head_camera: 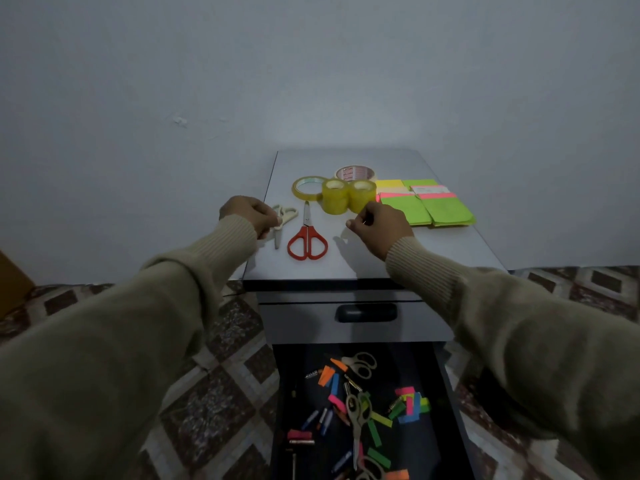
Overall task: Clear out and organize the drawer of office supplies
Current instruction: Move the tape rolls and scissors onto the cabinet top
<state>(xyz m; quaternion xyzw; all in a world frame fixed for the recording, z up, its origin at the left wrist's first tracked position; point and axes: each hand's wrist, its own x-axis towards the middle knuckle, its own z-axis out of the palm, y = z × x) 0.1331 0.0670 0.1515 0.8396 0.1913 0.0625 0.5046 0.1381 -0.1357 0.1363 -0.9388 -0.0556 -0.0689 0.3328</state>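
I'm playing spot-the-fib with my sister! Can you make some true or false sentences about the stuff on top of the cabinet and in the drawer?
1. The red scissors lie on the cabinet top. True.
2. The left hand holds a roll of tape. False: it grips the beige scissors.
3. The open drawer is empty. False: scissors, colourful paper flags and small pens are still in it.
4. The green sticky notes lie to the right of the yellow tape rolls. True.

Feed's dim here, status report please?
Left hand grips beige scissors on cabinet top. Right hand curled, contents unclear. Drawer still cluttered.
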